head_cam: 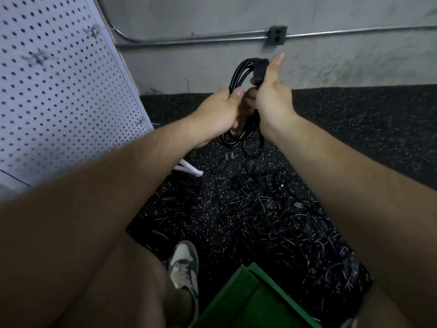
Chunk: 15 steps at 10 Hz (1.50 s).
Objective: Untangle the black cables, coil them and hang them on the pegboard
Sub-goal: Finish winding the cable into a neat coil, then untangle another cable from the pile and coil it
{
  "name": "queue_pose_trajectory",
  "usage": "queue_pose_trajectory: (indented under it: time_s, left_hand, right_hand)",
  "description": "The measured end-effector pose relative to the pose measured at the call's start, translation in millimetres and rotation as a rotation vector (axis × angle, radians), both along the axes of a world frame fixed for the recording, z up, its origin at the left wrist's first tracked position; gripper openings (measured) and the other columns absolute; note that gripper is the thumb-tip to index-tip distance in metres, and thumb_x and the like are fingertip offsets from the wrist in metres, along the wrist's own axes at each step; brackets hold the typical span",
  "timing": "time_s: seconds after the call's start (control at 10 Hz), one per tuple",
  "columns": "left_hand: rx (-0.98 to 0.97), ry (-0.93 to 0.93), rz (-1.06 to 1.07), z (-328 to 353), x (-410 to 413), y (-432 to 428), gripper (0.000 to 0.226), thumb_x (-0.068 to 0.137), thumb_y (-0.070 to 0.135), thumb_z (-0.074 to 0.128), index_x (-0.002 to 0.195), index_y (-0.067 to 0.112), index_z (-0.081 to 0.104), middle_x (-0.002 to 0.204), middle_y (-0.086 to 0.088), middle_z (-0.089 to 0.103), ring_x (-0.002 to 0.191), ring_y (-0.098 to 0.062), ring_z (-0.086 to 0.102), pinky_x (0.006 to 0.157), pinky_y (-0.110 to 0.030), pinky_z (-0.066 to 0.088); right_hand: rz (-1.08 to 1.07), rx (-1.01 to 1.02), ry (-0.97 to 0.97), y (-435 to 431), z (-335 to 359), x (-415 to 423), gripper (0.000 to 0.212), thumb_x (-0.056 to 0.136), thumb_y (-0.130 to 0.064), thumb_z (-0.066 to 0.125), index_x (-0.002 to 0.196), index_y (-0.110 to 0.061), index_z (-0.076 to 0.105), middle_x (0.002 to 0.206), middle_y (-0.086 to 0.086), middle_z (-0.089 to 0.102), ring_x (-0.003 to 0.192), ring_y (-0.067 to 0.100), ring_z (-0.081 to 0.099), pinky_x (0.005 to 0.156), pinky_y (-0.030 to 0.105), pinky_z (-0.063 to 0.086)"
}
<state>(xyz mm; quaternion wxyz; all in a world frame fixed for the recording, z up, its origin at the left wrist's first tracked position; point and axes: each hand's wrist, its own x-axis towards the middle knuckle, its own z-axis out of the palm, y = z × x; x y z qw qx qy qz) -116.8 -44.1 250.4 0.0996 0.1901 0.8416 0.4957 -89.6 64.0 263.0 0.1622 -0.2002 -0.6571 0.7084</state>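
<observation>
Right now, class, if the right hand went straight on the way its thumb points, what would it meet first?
Probably the grey wall, near the outlet; the right hand, gripping the coiled cable, has nothing else showing ahead, though depth is unclear.

A coiled black cable (238, 73) hangs upright, held aloft — below it a tangled heap of black cables (272, 209) sprawls on the floor (354, 119); the white pegboard (59, 91) stands at left
</observation>
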Motion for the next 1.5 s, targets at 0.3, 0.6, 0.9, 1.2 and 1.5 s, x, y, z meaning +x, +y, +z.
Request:
queue_pose_trajectory:
  time_s: [0.3,0.6,0.9,1.2,1.5]
  left_hand:
    - [0.084,-0.021,0.217,-14.0,-27.4,-30.2,0.040,0.110,0.039,0.034,0.113,0.015,0.066,0.105,-0.002,0.071,0.102,-0.013,0.066,0.096,-0.033,0.052]
    - [-0.254,-0.436,0.301,-164.5,-4.3,-63.3,0.052,0.110,0.040,0.033,0.149,0.008,0.045,0.149,-0.017,0.051,0.135,-0.034,0.049,0.112,-0.040,0.039]
    - [-0.282,-0.667,0.480,-348.4,46.1,-95.2,0.045,0.108,0.020,0.042,0.149,0.002,0.039,0.151,-0.024,0.043,0.142,-0.041,0.038,0.078,-0.011,0.030]
    - [-0.491,-0.522,0.430,-420.7,13.3,-109.8,0.053,0.104,0.005,0.039,0.157,0.012,0.035,0.154,-0.009,0.038,0.132,-0.019,0.047,0.098,-0.014,0.030]
    - [-0.798,-0.511,0.279,-423.9,10.8,-103.8,0.065,0.104,0.020,0.044,0.162,0.011,0.015,0.161,-0.012,0.025,0.142,-0.029,0.037,0.114,-0.041,0.035]
  right_hand:
    - [0.219,0.289,-0.002,-41.8,-34.7,-13.7,0.057,0.109,-0.049,0.025,0.141,-0.004,0.041,0.120,0.003,0.055,0.114,0.015,0.054,0.088,0.021,0.037]
    - [0.424,0.259,-0.534,-67.6,-168.8,-1.2,0.062,0.110,-0.042,0.026,0.152,0.002,0.034,0.155,0.021,0.041,0.141,0.032,0.040,0.104,0.030,0.032]
    - [0.532,0.348,-0.835,-108.0,-355.5,23.2,0.047,0.110,-0.036,0.035,0.129,0.005,0.047,0.131,0.024,0.059,0.121,0.038,0.057,0.090,0.035,0.044]
    - [0.465,0.300,-0.890,-119.4,-428.7,-5.6,0.042,0.109,-0.033,0.038,0.131,0.001,0.051,0.132,0.020,0.059,0.119,0.034,0.058,0.083,0.028,0.040]
    - [0.645,0.599,-0.783,-112.4,-422.2,-0.5,0.041,0.106,-0.034,0.047,0.131,-0.001,0.051,0.132,0.017,0.053,0.117,0.029,0.057,0.089,0.031,0.045]
